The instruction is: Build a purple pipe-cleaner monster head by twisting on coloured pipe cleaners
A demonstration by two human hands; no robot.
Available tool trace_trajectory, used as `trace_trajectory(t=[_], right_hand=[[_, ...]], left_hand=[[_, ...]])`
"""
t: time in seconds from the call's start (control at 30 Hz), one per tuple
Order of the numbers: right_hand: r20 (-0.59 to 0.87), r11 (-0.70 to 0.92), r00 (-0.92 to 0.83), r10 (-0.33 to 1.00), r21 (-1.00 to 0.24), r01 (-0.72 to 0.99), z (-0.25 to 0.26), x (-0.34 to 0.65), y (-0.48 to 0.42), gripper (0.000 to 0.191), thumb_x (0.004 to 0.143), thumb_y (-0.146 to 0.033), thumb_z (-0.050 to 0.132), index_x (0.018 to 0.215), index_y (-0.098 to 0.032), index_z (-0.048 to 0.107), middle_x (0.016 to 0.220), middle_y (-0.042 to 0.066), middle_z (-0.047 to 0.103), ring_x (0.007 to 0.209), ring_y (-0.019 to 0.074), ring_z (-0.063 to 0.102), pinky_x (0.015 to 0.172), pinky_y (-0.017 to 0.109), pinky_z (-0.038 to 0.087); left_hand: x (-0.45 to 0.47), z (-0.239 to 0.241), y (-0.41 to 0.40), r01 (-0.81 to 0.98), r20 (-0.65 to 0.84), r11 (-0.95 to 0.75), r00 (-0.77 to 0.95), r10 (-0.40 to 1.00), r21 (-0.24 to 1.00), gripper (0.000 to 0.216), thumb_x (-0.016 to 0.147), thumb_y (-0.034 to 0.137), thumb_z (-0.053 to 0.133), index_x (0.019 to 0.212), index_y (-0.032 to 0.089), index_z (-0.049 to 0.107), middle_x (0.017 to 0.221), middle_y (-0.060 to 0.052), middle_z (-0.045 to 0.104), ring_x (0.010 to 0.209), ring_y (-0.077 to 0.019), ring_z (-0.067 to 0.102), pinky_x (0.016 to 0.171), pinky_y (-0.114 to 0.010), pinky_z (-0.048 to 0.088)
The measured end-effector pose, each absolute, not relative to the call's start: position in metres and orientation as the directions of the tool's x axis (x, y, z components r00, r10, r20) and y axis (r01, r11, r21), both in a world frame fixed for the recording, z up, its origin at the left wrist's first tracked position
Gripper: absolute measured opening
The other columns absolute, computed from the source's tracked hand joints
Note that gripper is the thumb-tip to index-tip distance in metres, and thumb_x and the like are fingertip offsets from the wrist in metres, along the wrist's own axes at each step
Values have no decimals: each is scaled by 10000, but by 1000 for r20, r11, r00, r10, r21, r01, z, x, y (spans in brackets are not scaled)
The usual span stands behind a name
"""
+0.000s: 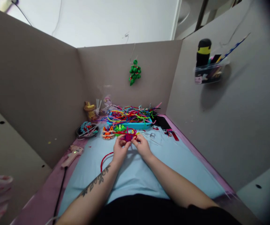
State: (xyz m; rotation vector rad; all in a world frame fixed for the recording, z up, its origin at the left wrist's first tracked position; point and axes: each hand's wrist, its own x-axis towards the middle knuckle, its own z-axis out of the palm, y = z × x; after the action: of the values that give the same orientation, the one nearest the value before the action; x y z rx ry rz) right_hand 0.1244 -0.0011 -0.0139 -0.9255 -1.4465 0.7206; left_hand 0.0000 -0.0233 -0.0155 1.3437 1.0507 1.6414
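My left hand [120, 148] and my right hand [141, 145] meet over the light blue mat [135, 168], both pinched on a small magenta and red pipe-cleaner piece [128, 137]. A red pipe cleaner [105, 159] trails from the piece and curves down past my left wrist. Just behind the hands lie an orange pipe-cleaner figure [108, 133] and a green one [120, 127]. Small scissors [150, 135] lie on the mat to the right of my right hand.
A blue tray [135, 125] heaped with coloured pipe cleaners stands at the back. A glue gun [72, 155] with a cord lies left. A round dish [87, 130] and yellow figure [90, 110] sit back left. Grey cardboard walls surround; a green ornament [134, 72] hangs.
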Motion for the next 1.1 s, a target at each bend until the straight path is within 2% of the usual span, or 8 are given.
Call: trace_trajectory(t=[0.13, 0.27, 0.37, 0.57, 0.77, 0.93, 1.1], right_hand=[[391, 391, 6, 920, -920, -9, -21, 127, 4, 219, 714, -368, 598, 615, -176, 568, 682, 8, 531, 671, 154, 480, 665, 275, 393], [313, 300, -39, 949, -934, -196, -22, 123, 6, 269, 688, -441, 622, 741, -178, 594, 712, 13, 606, 700, 173, 533, 719, 299, 408], [279, 259, -47, 959, -933, -249, -21, 120, 6, 324, 670, -479, 635, 775, -176, 593, 717, 20, 626, 715, 187, 555, 740, 314, 417], [277, 263, -34, 960, -940, -219, -21, 117, 6, 316, 682, -484, 618, 710, -183, 530, 667, 2, 586, 657, 157, 523, 671, 281, 421], [304, 317, 187, 934, -947, -48, -19, 117, 2, 309, 656, -383, 650, 643, -207, 397, 553, -66, 423, 512, 102, 403, 517, 226, 353], [370, 365, 172, 913, -929, 61, -15, 116, -2, 184, 709, -347, 598, 680, -181, 525, 621, -11, 541, 584, 136, 491, 584, 256, 408], [390, 371, 146, 909, -918, 140, -17, 116, -3, 182, 748, -330, 560, 684, -174, 628, 658, 26, 629, 626, 168, 555, 619, 279, 430]], left_hand=[[0, -17, -24, -28, 357, -363, -136, 924, 931, 408, 701, 244, 645, 1068, 191, 475, 590, 54, 563, 569, -114, 572, 590, -223, 435], [-1, -18, -24, 5, 372, -374, -124, 920, 928, 420, 718, 256, 634, 1096, 191, 461, 595, 51, 550, 560, -111, 551, 576, -221, 423], [-1, -19, -22, 22, 384, -384, -113, 917, 923, 439, 730, 255, 625, 1126, 187, 447, 598, 48, 545, 574, -112, 547, 597, -228, 423], [0, -16, -22, -15, 358, -362, -124, 926, 932, 458, 720, 253, 636, 1129, 181, 443, 589, 56, 531, 545, -96, 512, 561, -210, 395], [2, -7, -27, -68, 295, -307, -143, 945, 949, 480, 700, 265, 658, 1124, 190, 446, 547, 67, 520, 487, -89, 491, 487, -188, 350], [4, -7, -26, -89, 275, -292, -165, 947, 952, 486, 681, 267, 675, 1106, 188, 453, 550, 64, 539, 484, -90, 504, 493, -190, 364], [4, -6, -26, -117, 268, -290, -175, 948, 950, 509, 681, 263, 671, 1129, 185, 441, 571, 57, 555, 521, -98, 533, 530, -199, 393]])
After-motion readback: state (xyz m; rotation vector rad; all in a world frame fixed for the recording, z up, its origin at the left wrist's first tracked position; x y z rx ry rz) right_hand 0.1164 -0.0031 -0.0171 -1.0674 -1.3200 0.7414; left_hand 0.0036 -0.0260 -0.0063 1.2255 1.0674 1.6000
